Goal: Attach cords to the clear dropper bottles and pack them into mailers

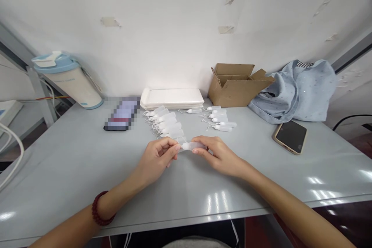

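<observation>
A small translucent squeeze bottle (196,145) with a white cap lies on its side between my hands, its cap pointing left. My right hand (219,155) is closed around the bottle's body. At the cap end, my left hand (161,155) pinches the tip; a thin white string loops just above it. Several similar bottles (171,128) with strings lie in a slanting row just behind my left hand. Farther right, another group of bottles (219,118) lies on the grey table (186,193), and a single bottle (193,111) rests between the groups.
Behind the bottles, a stack of white packets (174,99) sits against the wall. An open cardboard box (235,89) and a light blue cloth bag (305,89) stand at the back right. Phones lie left (122,114) and right (290,136). A tumbler (72,81) stands at left.
</observation>
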Available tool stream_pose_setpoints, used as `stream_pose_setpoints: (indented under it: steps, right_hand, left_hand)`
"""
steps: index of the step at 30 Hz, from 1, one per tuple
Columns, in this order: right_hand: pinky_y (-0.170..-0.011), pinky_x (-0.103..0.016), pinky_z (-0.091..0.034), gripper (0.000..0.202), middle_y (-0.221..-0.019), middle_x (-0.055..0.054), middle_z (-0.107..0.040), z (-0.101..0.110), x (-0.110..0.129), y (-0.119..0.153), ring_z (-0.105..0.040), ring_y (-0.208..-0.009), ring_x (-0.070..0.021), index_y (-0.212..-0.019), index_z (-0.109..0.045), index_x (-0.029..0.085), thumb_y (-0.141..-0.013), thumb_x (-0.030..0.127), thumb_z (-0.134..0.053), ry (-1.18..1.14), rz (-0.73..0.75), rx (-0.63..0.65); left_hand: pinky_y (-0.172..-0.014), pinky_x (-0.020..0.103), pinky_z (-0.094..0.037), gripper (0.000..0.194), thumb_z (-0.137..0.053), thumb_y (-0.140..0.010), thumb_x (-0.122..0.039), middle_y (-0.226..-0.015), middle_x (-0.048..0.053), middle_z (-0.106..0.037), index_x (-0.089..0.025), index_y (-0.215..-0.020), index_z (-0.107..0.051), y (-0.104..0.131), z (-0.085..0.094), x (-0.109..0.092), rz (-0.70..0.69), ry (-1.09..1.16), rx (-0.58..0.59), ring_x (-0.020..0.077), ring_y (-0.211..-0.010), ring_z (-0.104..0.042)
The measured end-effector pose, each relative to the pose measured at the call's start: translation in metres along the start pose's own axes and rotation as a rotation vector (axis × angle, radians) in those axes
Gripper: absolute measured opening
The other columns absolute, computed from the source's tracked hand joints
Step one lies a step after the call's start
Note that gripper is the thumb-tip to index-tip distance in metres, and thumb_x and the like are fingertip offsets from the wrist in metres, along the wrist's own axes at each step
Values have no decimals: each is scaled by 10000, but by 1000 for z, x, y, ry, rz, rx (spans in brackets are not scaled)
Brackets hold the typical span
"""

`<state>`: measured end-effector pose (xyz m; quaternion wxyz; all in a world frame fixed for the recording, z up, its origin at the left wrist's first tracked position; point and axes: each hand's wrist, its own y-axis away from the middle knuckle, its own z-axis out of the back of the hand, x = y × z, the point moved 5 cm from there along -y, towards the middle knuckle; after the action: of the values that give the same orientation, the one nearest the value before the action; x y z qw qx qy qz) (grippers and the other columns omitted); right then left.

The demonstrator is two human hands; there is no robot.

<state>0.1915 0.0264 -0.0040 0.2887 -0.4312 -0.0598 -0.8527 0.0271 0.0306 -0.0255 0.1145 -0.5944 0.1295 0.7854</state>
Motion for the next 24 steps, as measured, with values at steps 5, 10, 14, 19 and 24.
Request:
stream_pose_setpoints:
  steps: [5,10,14,19,24]
  right_hand:
    - [-591,-232,-378,247,-817,-29,-618,8,-2,-1,-504,-680,-129,-969,-614,164,-930,347,-451,3,-13,-6]
    - [-601,-241,-378,268,-826,-31,-620,11,-4,-3,-507,-689,-133,-944,-622,167,-928,373,-451,-15,-8,-24]
    - [-579,-242,-374,295,-776,-25,-598,11,-7,-4,-491,-661,-130,-935,-614,165,-928,402,-439,-19,-13,-35]
    - [-557,-246,-389,274,-655,1,-554,29,-25,-6,-491,-603,-130,-938,-597,172,-909,409,-463,75,-49,-186]
    - [-603,-284,-416,240,-740,-39,-618,64,-44,-5,-532,-632,-152,-963,-577,165,-896,374,-480,308,-68,-370]
  left_hand:
    - [-487,212,-359,241,-522,-846,-363,-611,-34,-520,-170,-710,-564,-3,2,-7,-48,-30,13,74,-476,-414]
    - [-479,214,-370,256,-531,-829,-385,-594,-32,-519,-170,-694,-567,-4,4,-11,-59,-52,-13,79,-472,-420]
    - [-484,212,-371,250,-550,-818,-377,-586,-36,-517,-165,-687,-570,-6,5,-11,-81,-25,-17,75,-467,-421]
    - [-480,216,-355,224,-606,-776,-363,-568,-41,-517,-163,-678,-582,-19,44,-2,-91,63,-313,70,-447,-404]
    - [-456,218,-305,160,-653,-714,-324,-601,-41,-504,-166,-722,-630,-31,96,14,-91,205,-663,61,-445,-354]
